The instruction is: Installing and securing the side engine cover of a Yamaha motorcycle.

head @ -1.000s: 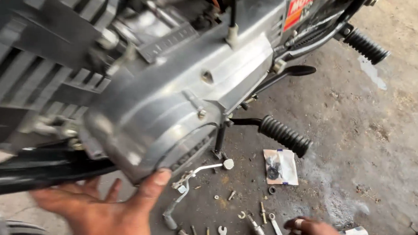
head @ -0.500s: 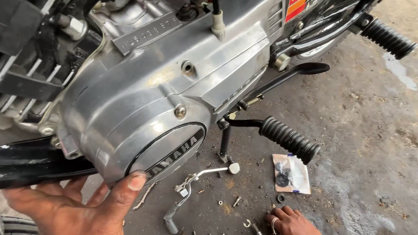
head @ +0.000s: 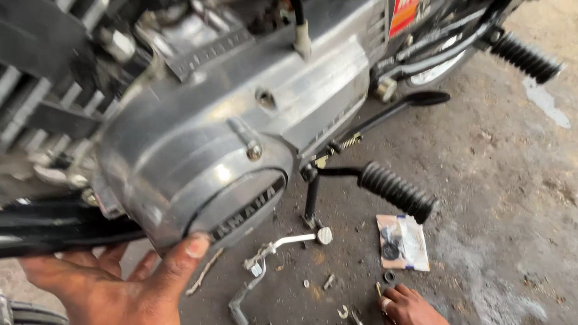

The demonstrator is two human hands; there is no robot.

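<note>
Since the earlier frame the right hand [head: 415,314] has slid further left along the floor [head: 493,189], now sitting among the small loose parts, while the left hand [head: 115,284] is pressed up under the engine cover [head: 193,159] much as before, thumb tip on its lower rim. Left hand is spread open, palm up, fingers under the black exhaust pipe [head: 43,227], gripping nothing. Right hand lies knuckles up, fingers curled down at the floor; whether it pinches anything I cannot tell. Engine cover sits on the side of the motorbike, its bolt [head: 254,152] in place. Below it on the floor: a bent silver lever [head: 280,245], scattered bolts [head: 328,282], a small clear packet [head: 401,242] just above the right hand. Step looks like steadying the cover while feeling for a loose piece; next move calls for closing the fingers on one small part and lifting it clear.
</note>
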